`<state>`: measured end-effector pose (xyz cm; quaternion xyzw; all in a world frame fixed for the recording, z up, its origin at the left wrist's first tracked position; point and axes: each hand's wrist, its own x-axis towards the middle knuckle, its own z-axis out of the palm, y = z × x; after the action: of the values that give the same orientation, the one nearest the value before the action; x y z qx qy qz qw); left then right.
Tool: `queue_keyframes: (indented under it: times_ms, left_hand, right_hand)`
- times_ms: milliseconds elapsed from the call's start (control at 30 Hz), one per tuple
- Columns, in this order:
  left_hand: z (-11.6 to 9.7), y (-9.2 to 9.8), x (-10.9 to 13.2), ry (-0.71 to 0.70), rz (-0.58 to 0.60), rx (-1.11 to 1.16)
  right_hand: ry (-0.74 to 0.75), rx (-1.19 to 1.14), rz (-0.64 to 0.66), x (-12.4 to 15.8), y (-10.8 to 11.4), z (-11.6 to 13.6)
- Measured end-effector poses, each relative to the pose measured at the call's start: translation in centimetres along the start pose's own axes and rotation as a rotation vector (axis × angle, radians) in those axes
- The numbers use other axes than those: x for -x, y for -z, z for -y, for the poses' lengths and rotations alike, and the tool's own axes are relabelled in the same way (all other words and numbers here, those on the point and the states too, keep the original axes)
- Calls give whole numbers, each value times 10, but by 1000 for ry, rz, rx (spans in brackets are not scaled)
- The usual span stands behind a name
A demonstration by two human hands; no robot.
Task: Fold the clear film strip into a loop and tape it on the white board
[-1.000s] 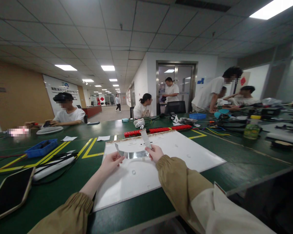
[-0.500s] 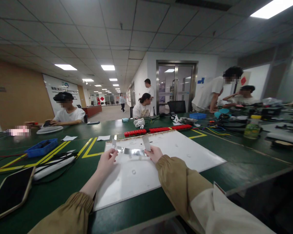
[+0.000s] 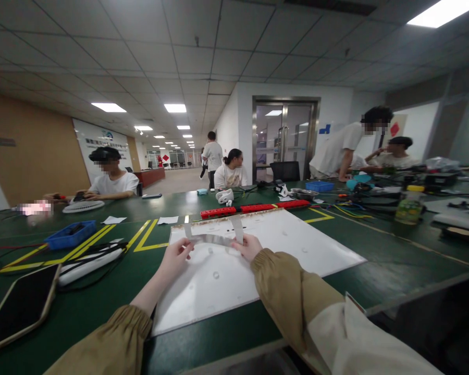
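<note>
Both my hands hold a thin, shiny silvery strip (image 3: 213,239) just above a white board (image 3: 226,291). My left hand (image 3: 175,258) pinches its left end between thumb and fingers. At the other end my right hand (image 3: 250,247) is closed on the strip. A pale, see-through tab (image 3: 238,228) stands up by the right fingers, and a fainter one (image 3: 188,230) rises by the left. The strip bows slightly upward in the middle; its exact material I cannot make out. Small clear ring-like marks (image 3: 216,275) show on the board.
Red rail-like bars (image 3: 254,208) lie along the board's far edge. On the left are a phone (image 3: 19,307), a white device with black cables (image 3: 89,264) and a blue tray (image 3: 71,234). A yellow-capped bottle (image 3: 409,205) stands right. Several people sit or stand beyond.
The strip has tilted, lost its bright reflection and now arches upward. Both hands keep their hold almost in place. In the background, a standing person has moved left.
</note>
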<state>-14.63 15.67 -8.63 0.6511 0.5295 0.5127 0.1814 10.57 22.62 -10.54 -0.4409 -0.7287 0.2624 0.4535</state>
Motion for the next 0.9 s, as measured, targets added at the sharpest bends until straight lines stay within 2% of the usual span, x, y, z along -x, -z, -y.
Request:
queue_keyframes:
  times_ms: [133,333,467,700,900]
  left_hand:
    - [0,-2,0,7,23,23]
    - [5,-4,-1,27,-34,76]
    - [8,-3,-3,-9,-79,142]
    - [2,-2,-4,15,-98,203]
    - [3,2,-9,56,-179,294]
  right_hand:
    - [9,37,46,3,2,1]
    - [51,38,108,4,2,5]
    - [40,31,75,2,1,0]
    - [12,19,-7,-3,1,-14]
    - [23,23,33,-2,1,-11]
